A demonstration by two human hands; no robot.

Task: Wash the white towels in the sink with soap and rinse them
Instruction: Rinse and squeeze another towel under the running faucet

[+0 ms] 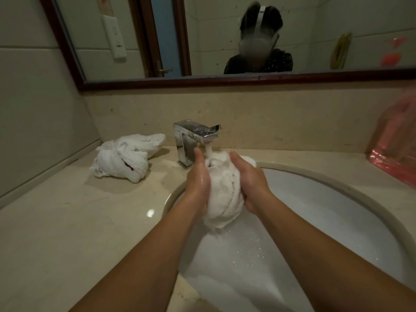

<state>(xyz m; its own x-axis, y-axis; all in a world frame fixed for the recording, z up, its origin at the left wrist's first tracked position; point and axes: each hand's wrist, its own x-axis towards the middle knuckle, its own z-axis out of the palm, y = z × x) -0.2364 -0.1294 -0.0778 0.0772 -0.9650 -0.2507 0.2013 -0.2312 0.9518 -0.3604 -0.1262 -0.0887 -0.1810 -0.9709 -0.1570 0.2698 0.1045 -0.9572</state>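
Two hands, left hand (198, 183) and right hand (252, 183), clasp a bunched white towel (222, 194) under the running faucet (195, 136); rinsing appears underway, wringing likely next.

The scene is dim and warm-toned, lit from above: a small bright highlight glints on the polished worktop (150, 213), and the crumpled towel (126, 157) casts a soft shadow beside it. The chrome faucet (195, 137) shows pale reflections. Wide-angle distortion bends the mirror frame (225, 81) and wall lines near the edges. The red bag (396, 152) at right is blurred.
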